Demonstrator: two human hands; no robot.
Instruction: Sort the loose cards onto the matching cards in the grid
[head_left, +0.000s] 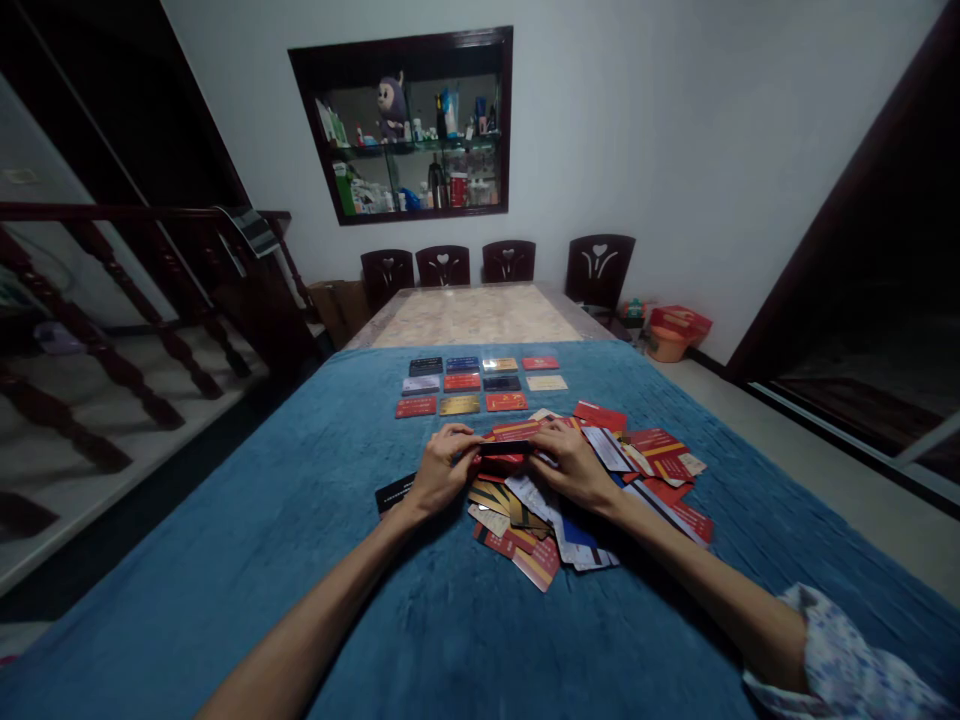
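Dim, cool light from a source out of frame washes softly over the pale wall (660,150), while the doorway (885,260) at right sinks to near-black. A faint sheen brightens the far end of the desk (480,315), and small glints catch the laid-out cards (461,382), their print too soft to read. Shadows edge the forearms (330,620). Wide-angle distortion tilts and stretches the balusters (120,380) at left.
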